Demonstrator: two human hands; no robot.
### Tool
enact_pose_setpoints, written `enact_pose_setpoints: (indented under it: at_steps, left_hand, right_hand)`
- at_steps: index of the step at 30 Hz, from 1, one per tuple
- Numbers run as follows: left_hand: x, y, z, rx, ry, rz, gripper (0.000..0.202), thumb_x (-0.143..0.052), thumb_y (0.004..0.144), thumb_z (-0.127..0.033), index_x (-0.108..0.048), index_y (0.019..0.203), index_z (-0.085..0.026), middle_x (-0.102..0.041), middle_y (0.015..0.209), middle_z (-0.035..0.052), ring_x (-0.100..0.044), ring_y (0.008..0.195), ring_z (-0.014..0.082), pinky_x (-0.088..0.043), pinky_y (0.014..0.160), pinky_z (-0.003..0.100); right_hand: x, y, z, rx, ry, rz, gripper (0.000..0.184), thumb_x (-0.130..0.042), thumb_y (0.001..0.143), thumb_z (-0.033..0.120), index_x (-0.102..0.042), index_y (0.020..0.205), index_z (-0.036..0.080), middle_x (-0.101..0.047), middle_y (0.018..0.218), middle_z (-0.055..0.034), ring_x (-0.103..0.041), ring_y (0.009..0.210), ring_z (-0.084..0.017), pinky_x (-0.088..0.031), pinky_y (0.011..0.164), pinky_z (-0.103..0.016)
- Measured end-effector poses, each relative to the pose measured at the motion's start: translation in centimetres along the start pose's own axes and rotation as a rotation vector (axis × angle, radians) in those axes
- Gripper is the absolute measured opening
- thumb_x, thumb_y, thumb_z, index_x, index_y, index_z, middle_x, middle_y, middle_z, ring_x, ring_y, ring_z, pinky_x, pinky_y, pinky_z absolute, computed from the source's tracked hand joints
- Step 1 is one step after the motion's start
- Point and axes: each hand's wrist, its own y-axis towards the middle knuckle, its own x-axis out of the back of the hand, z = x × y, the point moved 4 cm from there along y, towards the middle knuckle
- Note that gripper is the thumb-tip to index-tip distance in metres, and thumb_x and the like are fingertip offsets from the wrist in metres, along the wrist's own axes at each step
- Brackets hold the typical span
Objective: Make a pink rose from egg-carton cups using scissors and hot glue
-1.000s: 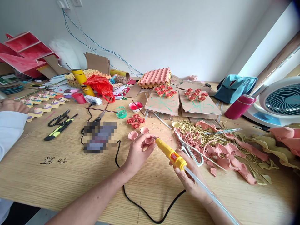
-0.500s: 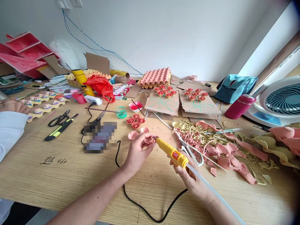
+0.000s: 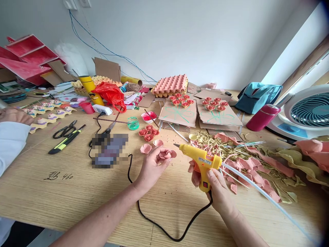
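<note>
My left hand (image 3: 152, 166) pinches a small pink paper rose (image 3: 166, 154) above the wooden table (image 3: 64, 192). My right hand (image 3: 217, 190) grips the handle of a yellow glue gun (image 3: 202, 161), held upright with its nozzle pointing left, a short gap from the rose. A clear glue stick (image 3: 259, 193) sticks out of the gun's back to the right. The gun's black cord (image 3: 164, 230) loops across the table's near edge. Two pink paper cups (image 3: 146, 148) and three finished red roses (image 3: 148, 132) lie just beyond my left hand.
Scissors (image 3: 210, 168) rest on a heap of pink and yellow paper scraps (image 3: 246, 164) at the right. Cardboard sheets with roses (image 3: 177, 109), an egg tray (image 3: 170, 84), a fan (image 3: 305, 111) and a red bottle (image 3: 262, 117) stand farther back. Another person's white sleeve (image 3: 10, 140) is at the left edge.
My right hand has turned the glue gun upright and drawn its nozzle back to the right, away from the rose. My left hand still holds the rose in place.
</note>
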Motion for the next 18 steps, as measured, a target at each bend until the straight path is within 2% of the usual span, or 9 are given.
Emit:
enact_pose_setpoints:
  at_steps: [6,12,15,18]
  left_hand:
    - [0.3,-0.1,0.0,-0.064,0.114,-0.037,0.012,-0.065,0.084,-0.020,-0.063,0.096,-0.019,-0.074,0.095,0.0060,-0.072,0.089,0.0172,-0.059,0.079,0.028]
    - [0.5,-0.3,-1.1,-0.169,0.276,-0.081,0.013,-0.062,0.085,-0.016,-0.063,0.098,-0.020,-0.074,0.090,0.0045,-0.071,0.081,0.0153,-0.058,0.073,0.025]
    - [0.4,-0.4,-1.5,-0.192,0.291,-0.087,0.012,-0.061,0.085,-0.015,-0.062,0.096,-0.020,-0.074,0.088,0.0036,-0.070,0.078,0.0141,-0.056,0.069,0.023]
    - [0.3,-0.5,-1.5,-0.202,0.283,-0.094,0.010,-0.060,0.084,-0.015,-0.062,0.093,-0.020,-0.072,0.086,0.0024,-0.068,0.074,0.0132,-0.055,0.067,0.023]
  right_hand:
    - [-0.4,1.0,0.4,-0.064,0.157,-0.072,0.046,-0.042,0.101,0.057,-0.068,0.106,0.019,-0.053,0.064,-0.0010,-0.041,0.058,-0.015,-0.030,0.055,-0.030]
    - [0.5,1.5,-0.9,-0.176,0.240,-0.176,0.035,-0.069,0.088,0.051,-0.067,0.102,0.019,-0.057,0.069,0.0004,-0.044,0.058,-0.011,-0.032,0.052,-0.024]
    - [0.8,1.9,-1.3,-0.189,0.207,-0.208,0.035,-0.076,0.083,0.051,-0.065,0.090,0.018,-0.055,0.063,0.0024,-0.044,0.054,-0.010,-0.033,0.050,-0.023]
    - [1.0,2.1,-1.2,-0.184,0.195,-0.238,0.039,-0.079,0.079,0.052,-0.063,0.091,0.019,-0.056,0.061,0.0026,-0.044,0.052,-0.010,-0.034,0.048,-0.022]
